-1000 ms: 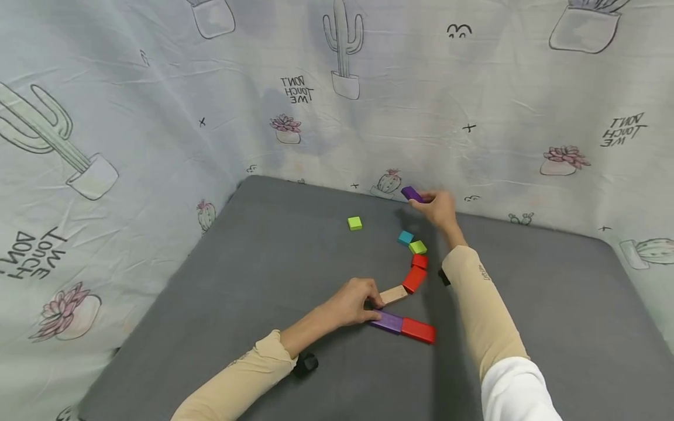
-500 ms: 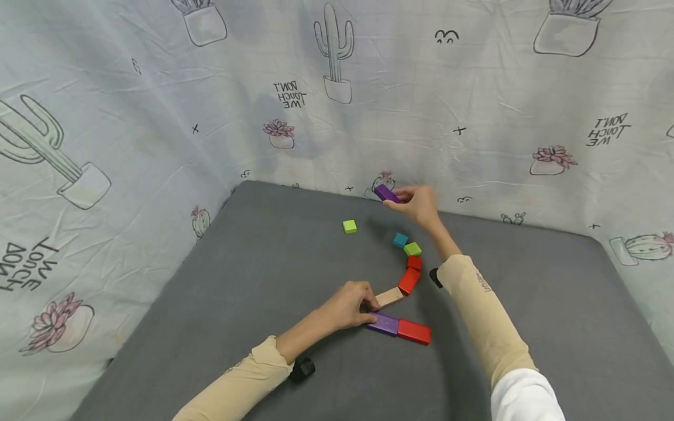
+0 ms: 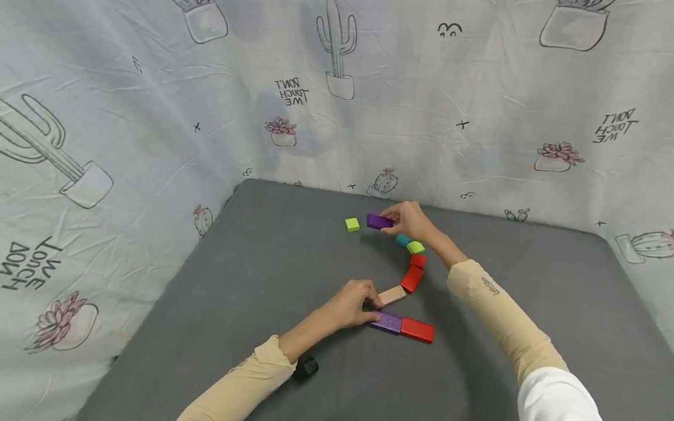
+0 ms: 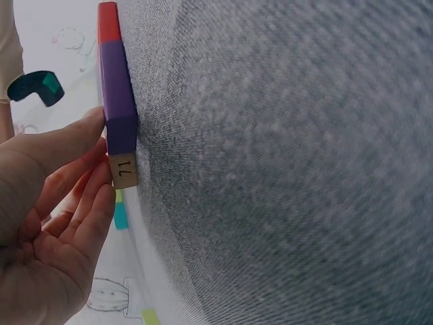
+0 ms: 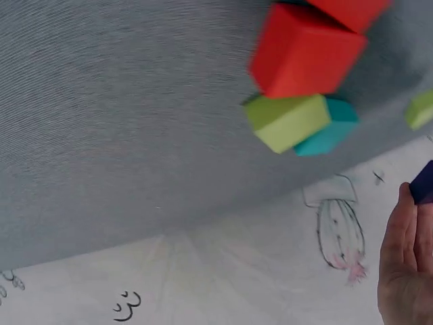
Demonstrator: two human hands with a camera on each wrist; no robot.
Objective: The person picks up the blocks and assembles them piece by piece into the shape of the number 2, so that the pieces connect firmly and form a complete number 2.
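My right hand (image 3: 413, 222) holds a dark purple block (image 3: 377, 221) just above the table, between a lone lime block (image 3: 352, 224) and a curved row. That row runs from a teal block (image 3: 402, 240) through another lime block (image 3: 416, 247), a small red block (image 3: 418, 261) and a longer red block (image 3: 412, 279) to a plain wooden block (image 3: 392, 295). My left hand (image 3: 348, 305) grips the near ends of the wooden block and a lighter purple block (image 3: 388, 322), thumb on the purple one (image 4: 120, 95). A long red block (image 3: 418, 330) adjoins it.
The grey tabletop (image 3: 253, 263) is backed by a white cactus-print cloth (image 3: 411, 88). A black strapped device (image 3: 306, 368) is at the left wrist.
My right hand has brought the dark purple block leftward and then lower, near the lone lime block. My left hand keeps its place on the wooden and lighter purple blocks.
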